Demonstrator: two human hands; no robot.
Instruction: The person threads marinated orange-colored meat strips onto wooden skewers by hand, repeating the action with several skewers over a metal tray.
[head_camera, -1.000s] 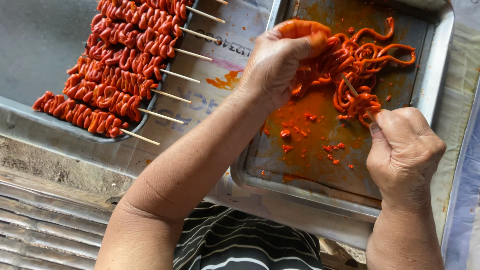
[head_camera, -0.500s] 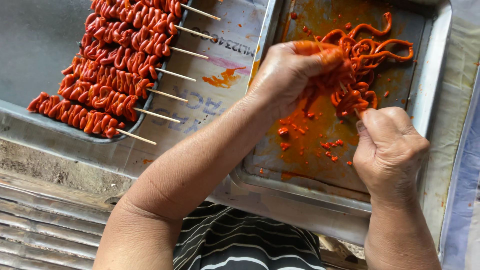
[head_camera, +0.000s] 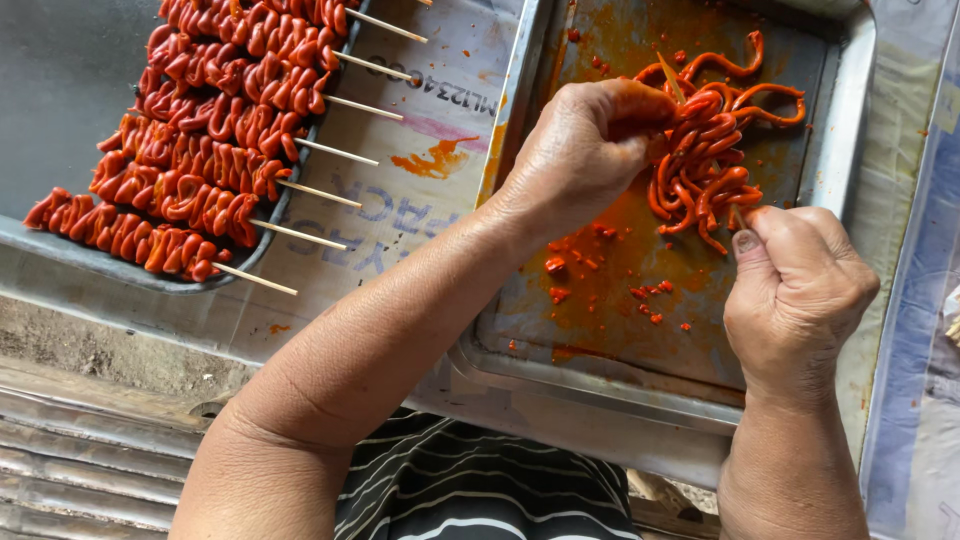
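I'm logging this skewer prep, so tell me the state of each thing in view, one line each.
Left hand: pinching orange strips onto a stick.
Right hand: closed on the stick's lower end.
Orange strips: loose, tangled, partly threaded.
Metal tray: sauce-smeared, with scattered bits.
Finished skewers: fully threaded, laid in rows.
Dark tray: partly filled with skewers.

Left hand, right hand pinching red strips, steel tray

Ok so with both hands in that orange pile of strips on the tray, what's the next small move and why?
Probably push the next fold of strip down the skewer. The left hand pinches the strips at its tip, the right hand holds the lower end, and loose strips trail unthreaded.
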